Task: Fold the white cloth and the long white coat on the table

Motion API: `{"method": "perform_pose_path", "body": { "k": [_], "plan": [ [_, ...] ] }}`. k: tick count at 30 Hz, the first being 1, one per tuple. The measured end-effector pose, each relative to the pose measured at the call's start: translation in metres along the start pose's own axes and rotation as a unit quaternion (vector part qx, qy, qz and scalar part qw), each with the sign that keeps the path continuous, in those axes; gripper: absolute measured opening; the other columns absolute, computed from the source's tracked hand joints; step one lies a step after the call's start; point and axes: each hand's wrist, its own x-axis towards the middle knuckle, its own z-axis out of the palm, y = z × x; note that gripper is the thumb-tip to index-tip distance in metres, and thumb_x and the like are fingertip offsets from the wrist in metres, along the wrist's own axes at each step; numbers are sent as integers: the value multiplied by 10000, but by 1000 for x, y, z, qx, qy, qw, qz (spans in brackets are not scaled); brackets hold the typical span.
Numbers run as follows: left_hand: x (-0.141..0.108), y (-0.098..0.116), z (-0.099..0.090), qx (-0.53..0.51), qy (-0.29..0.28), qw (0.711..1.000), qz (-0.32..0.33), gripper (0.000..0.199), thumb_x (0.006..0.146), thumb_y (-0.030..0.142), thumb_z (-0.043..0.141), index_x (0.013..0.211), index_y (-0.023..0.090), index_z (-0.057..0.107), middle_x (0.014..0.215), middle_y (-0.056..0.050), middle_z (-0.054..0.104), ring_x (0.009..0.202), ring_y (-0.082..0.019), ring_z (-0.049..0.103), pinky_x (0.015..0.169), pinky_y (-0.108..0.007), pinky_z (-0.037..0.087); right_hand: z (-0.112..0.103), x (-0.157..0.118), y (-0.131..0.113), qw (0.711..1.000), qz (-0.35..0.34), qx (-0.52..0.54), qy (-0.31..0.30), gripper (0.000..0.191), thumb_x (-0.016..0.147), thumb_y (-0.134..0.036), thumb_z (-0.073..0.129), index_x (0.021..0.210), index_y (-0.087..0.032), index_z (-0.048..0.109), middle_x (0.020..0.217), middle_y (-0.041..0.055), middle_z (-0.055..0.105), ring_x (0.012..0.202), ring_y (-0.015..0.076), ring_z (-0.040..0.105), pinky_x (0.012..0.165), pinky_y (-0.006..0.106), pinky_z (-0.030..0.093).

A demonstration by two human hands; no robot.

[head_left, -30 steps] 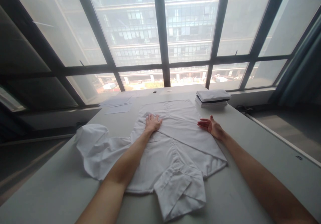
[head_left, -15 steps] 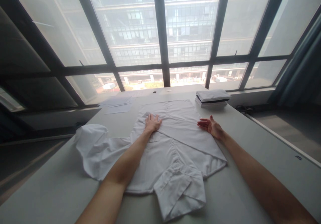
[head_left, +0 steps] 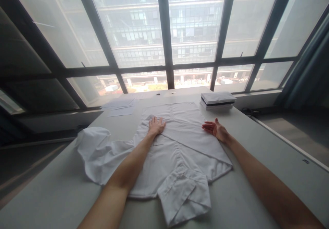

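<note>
A white long-sleeved shirt (head_left: 151,167) lies spread on the table, its collar end toward me. One sleeve is laid across the body, slanting toward the right; the other sleeve (head_left: 96,153) lies loose and rumpled out to the left. My left hand (head_left: 156,125) rests flat on the shirt's left part with its fingers spread. At the shirt's right edge, my right hand (head_left: 217,129) is held on its side, palm facing left and fingers stretched out, with nothing in it. Whether its fingertips touch the cloth I cannot tell.
The white table (head_left: 259,174) reaches to large windows at the back. A stack of folded white cloth with a dark band (head_left: 218,99) sits at the far right. Sheets of paper (head_left: 120,106) lie at the far left. A dark curtain (head_left: 305,64) hangs on the right.
</note>
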Motion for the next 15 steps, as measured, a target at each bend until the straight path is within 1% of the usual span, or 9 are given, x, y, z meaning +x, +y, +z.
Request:
{"method": "perform_pose_path", "body": {
  "k": [6, 8, 10, 12, 14, 15],
  "plan": [
    [0, 0, 0, 2, -2, 1000, 2, 697, 1028, 592, 353, 1609, 210, 372, 1691, -170, 237, 1571, -359, 152, 1244, -562, 134, 1, 0, 0, 1000, -1, 9, 3, 626, 1074, -542, 233, 1085, -156, 725, 1054, 164, 785, 1066, 260, 740, 1138, 481, 458],
    [0, 0, 0, 5, -3, 1000, 4, 698, 1030, 589, 349, 1613, 206, 365, 1691, -176, 232, 1572, -360, 148, 1246, -555, 133, 2, -2, -3, 1000, 1, 19, -2, 614, 1069, -550, 245, 1095, -165, 723, 1089, 161, 781, 1094, 266, 731, 1163, 493, 432],
    [0, -1, 1, 6, -2, 1000, 5, 700, 1030, 589, 352, 1613, 201, 366, 1688, -180, 235, 1571, -362, 149, 1247, -549, 136, 2, -7, -9, 999, -1, 38, -11, 603, 1060, -571, 268, 1125, -176, 718, 1170, 151, 765, 1150, 273, 709, 1191, 494, 400],
    [0, -1, 1, 6, 2, 1000, 7, 698, 1029, 587, 359, 1609, 200, 374, 1685, -179, 247, 1569, -362, 157, 1246, -548, 144, 2, -14, -15, 998, -1, 57, -36, 619, 1047, -612, 275, 1185, -188, 704, 1278, 136, 728, 1228, 277, 670, 1215, 491, 368],
    [1, -2, 2, 5, 7, 1000, 9, 697, 1028, 587, 359, 1607, 199, 380, 1682, -179, 256, 1567, -361, 166, 1245, -547, 149, 3, -21, -19, 994, 19, 61, -87, 656, 1031, -656, 275, 1272, -192, 671, 1380, 131, 673, 1301, 287, 621, 1230, 502, 338],
    [1, -2, 2, 5, 7, 1000, 9, 699, 1027, 588, 358, 1606, 198, 380, 1681, -179, 258, 1566, -360, 168, 1245, -547, 149, 3, -25, -21, 991, 40, 52, -119, 662, 1028, -663, 284, 1315, -191, 649, 1417, 136, 646, 1324, 294, 602, 1233, 517, 326]
  ]
}}
